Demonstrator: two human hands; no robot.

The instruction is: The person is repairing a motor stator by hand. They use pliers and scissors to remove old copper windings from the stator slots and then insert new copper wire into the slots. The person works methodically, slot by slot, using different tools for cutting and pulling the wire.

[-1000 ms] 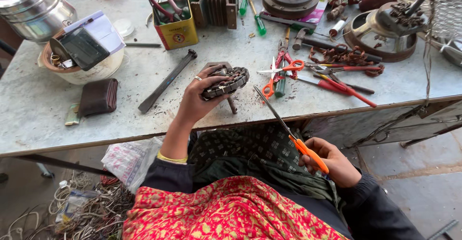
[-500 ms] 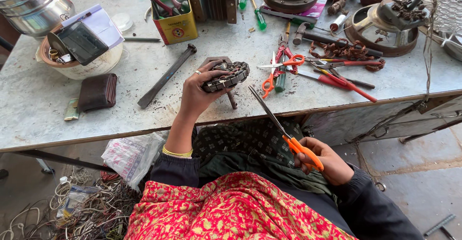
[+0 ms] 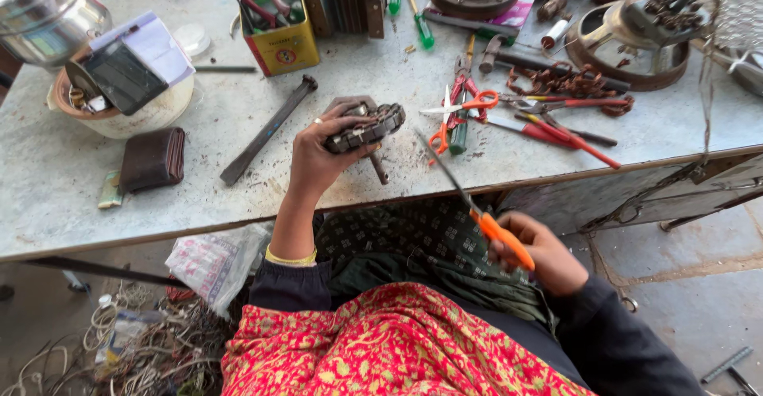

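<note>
A brown leather wallet (image 3: 152, 158) lies flat at the left of the pale, scuffed tabletop (image 3: 48, 197), and a long dark metal bar (image 3: 268, 130) slants beside it. The left hand (image 3: 318, 162) has its fingers wrapped around a round motor stator (image 3: 366, 126) of dull grey metal ringed with copper-brown windings, held tilted just above the tabletop near its front edge. The right hand (image 3: 540, 257), below the tabletop edge over the lap, has its fingers closed around a screwdriver (image 3: 469, 205): smooth orange handle, thin dark steel shaft. Its long axis runs diagonally, tip pointing up-left toward the stator. Orange-handled scissors (image 3: 461, 110) lie farther right.
</note>
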